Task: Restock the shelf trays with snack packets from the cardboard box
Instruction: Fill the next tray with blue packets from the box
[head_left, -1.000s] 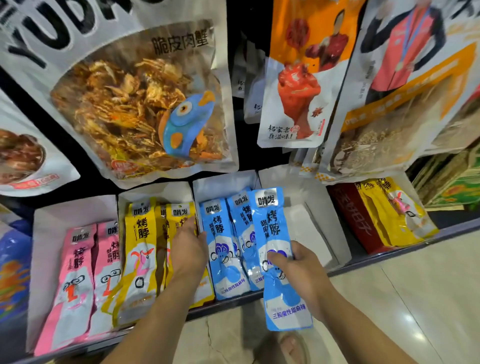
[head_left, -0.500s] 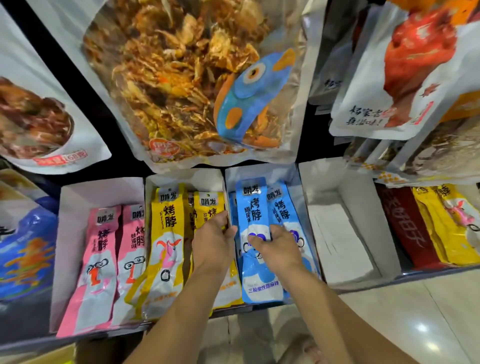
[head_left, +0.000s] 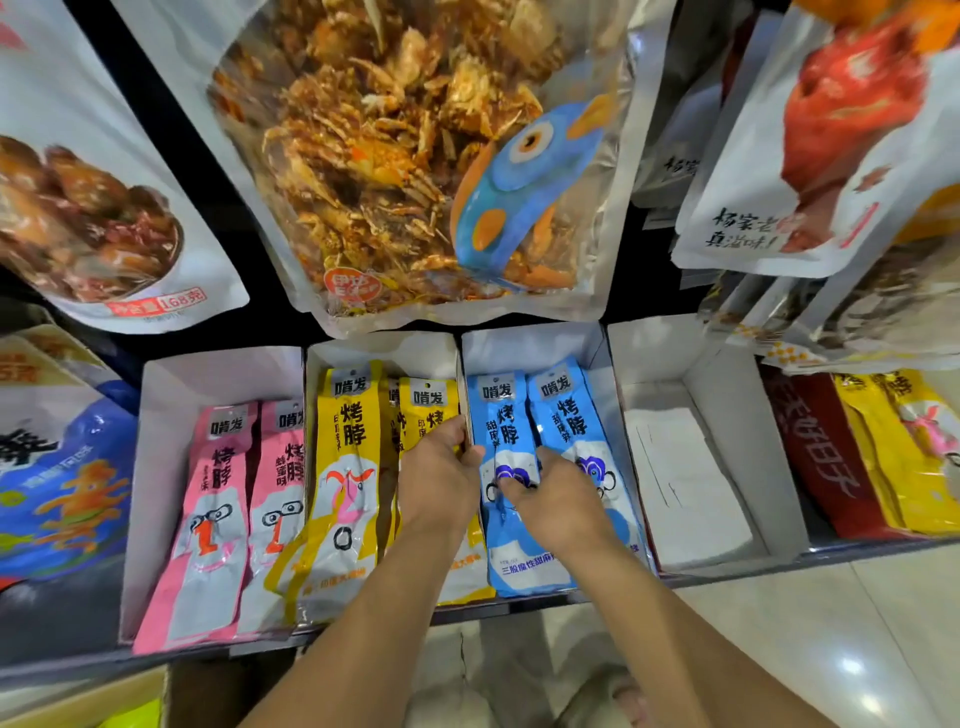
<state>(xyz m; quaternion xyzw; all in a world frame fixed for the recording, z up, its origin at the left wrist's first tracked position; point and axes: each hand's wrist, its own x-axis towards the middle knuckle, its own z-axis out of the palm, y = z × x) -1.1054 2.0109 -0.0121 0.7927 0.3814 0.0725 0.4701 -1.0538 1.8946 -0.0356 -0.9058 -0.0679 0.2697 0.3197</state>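
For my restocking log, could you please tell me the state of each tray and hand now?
Pink-packet tray: stocked, two packets showing.
Yellow-packet tray: stocked, packets overlapping.
Blue-packet tray: stocked, two packets showing.
Fourth tray: no packets, only a white sheet.
Left hand: fingers curled at the yellow-blue tray wall.
Right hand: grips the left blue packet.

Right hand (head_left: 561, 501) grips blue packet (head_left: 506, 421) in white tray (head_left: 524, 347); left hand (head_left: 439, 486) holds tray wall (head_left: 461, 366) beside yellow packets (head_left: 347, 467).
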